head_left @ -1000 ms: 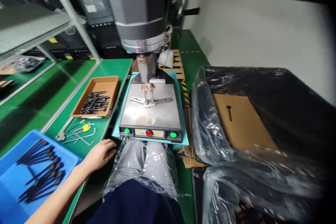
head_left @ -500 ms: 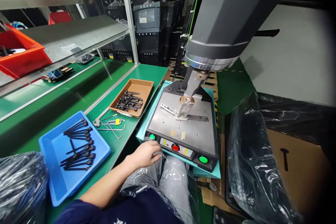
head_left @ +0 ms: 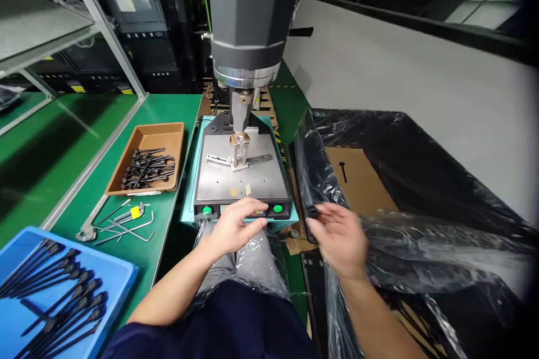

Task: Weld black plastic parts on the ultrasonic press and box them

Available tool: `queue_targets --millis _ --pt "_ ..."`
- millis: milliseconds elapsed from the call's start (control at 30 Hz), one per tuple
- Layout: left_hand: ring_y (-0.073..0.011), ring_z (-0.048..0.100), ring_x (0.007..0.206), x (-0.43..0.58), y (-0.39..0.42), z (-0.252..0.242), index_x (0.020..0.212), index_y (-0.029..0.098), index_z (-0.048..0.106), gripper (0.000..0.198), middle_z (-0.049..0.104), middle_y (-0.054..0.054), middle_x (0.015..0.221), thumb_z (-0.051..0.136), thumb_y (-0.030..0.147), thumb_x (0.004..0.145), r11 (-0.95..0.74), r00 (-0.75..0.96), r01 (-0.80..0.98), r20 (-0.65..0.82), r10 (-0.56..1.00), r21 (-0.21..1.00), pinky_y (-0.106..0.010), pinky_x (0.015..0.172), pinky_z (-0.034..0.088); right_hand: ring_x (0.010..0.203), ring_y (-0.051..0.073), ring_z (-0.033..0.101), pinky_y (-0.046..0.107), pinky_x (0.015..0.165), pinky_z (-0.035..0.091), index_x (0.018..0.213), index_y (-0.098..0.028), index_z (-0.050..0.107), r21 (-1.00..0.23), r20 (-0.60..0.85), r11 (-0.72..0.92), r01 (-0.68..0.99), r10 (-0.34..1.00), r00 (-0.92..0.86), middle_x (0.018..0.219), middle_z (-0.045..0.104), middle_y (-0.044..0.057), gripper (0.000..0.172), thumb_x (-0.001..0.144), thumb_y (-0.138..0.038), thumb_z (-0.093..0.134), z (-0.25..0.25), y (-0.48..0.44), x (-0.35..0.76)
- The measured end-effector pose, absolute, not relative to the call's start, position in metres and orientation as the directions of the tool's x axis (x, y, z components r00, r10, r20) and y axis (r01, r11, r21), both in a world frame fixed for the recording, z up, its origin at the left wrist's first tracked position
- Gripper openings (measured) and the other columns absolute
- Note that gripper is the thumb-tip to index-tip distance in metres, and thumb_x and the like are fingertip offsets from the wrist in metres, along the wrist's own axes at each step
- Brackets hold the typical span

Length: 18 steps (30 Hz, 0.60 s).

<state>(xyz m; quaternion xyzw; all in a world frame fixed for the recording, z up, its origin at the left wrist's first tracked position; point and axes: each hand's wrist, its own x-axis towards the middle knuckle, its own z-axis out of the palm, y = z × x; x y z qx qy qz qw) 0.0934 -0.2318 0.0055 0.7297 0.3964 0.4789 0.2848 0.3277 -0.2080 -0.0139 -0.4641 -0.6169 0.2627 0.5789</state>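
My left hand [head_left: 241, 225] is open, thumb apart from outstretched fingers, over the front panel of the bench machine [head_left: 236, 182]. It hides the middle of that panel, between two green buttons. My right hand [head_left: 343, 238] is at the near edge of the plastic-lined bin [head_left: 322, 176]. Its fingers and thumb close around a small dark end, which I cannot tell apart from the bin's rim. Under the grey machine head [head_left: 246, 56], a metal fixture [head_left: 240, 151] stands on the plate. One black rod-like part with a wider head [head_left: 343, 171] lies on cardboard inside the bin.
On the green bench at left, a brown tray [head_left: 113, 186] holds a heap of black parts, and a blue tray [head_left: 128, 277] holds several longer ones in rows. Hex keys [head_left: 126, 230] lie between the trays. A white wall [head_left: 357, 73] rises at right.
The view has turned right. My right hand has come into sight at the bin's edge. My left hand has shifted right along the machine's front, and its fingers have stretched out.
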Motion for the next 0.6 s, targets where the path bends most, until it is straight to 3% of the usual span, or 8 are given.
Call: queue_targets --millis 67,167,267,367,467,600 --pt "-0.0172 0.065 0.095 0.091 -0.239 0.007 0.117 0.017 0.067 0.031 0.068 -0.01 0.107 0.066 0.03 0.089 -0.498 0.154 0.265 0.473 0.867 0.826 -0.029 0.083 0.053 0.078 0.018 0.066 0.033 0.073 0.058 0.106 -0.021 0.064 -0.866 0.442 0.447 0.224 0.894 -0.075 0.094 0.069 0.006 0.033 0.081 -0.039 0.075 -0.023 -0.211 0.305" --pt "-0.0164 0.066 0.089 0.083 -0.256 0.0 0.1 0.016 0.073 0.019 0.07 -0.01 0.098 0.066 0.03 0.089 -0.493 0.027 0.249 0.503 0.864 0.834 -0.028 0.079 0.054 0.076 0.019 0.066 0.033 0.072 0.057 0.098 -0.021 0.065 -0.901 0.366 0.414 0.128 0.886 -0.286 0.089 0.07 0.007 0.026 0.082 -0.039 0.073 -0.038 -0.211 0.261" --pt "-0.0172 0.068 0.091 0.069 -0.269 -0.007 0.088 0.015 0.074 0.017 0.072 -0.01 0.097 0.066 0.03 0.089 -0.456 -0.124 0.33 0.516 0.847 0.827 -0.029 0.082 0.054 0.074 0.021 0.066 0.032 0.067 0.057 0.101 -0.02 0.064 -0.967 0.224 0.253 0.015 0.879 -0.42 0.087 0.07 0.008 0.036 0.08 -0.048 0.075 -0.049 -0.213 0.231" --pt "-0.0171 0.068 0.091 0.057 -0.286 -0.009 0.085 0.015 0.073 0.018 0.072 -0.01 0.096 0.064 0.03 0.09 -0.386 -0.212 0.415 0.5 0.84 0.824 -0.029 0.084 0.054 0.054 0.015 0.055 0.026 0.048 0.045 0.096 -0.019 0.065 -0.997 0.036 0.069 0.027 0.768 -0.64 0.073 0.065 0.004 0.038 0.085 -0.056 0.066 -0.055 -0.22 0.22" --pt "-0.0172 0.067 0.095 0.048 -0.31 -0.008 0.094 0.015 0.072 0.018 0.071 -0.011 0.1 0.059 0.027 0.093 -0.363 -0.179 0.482 0.495 0.85 0.797 -0.03 0.087 0.054 0.046 0.01 0.042 0.023 0.042 0.032 0.091 -0.017 0.066 -0.997 -0.069 -0.065 0.033 0.705 -0.706 0.065 0.059 0.001 0.043 0.085 -0.06 0.065 -0.058 -0.228 0.213" --pt "-0.0185 0.066 0.102 0.031 -0.362 0.002 0.11 0.016 0.069 0.022 0.069 -0.013 0.109 0.056 0.023 0.094 -0.268 -0.145 0.666 0.473 0.869 0.696 -0.031 0.09 0.055 0.043 0.007 0.035 0.021 0.039 0.026 0.09 -0.017 0.065 -0.978 -0.149 -0.209 -0.018 0.751 -0.643 0.065 0.057 -0.001 0.049 0.076 -0.063 0.073 -0.061 -0.225 0.209"
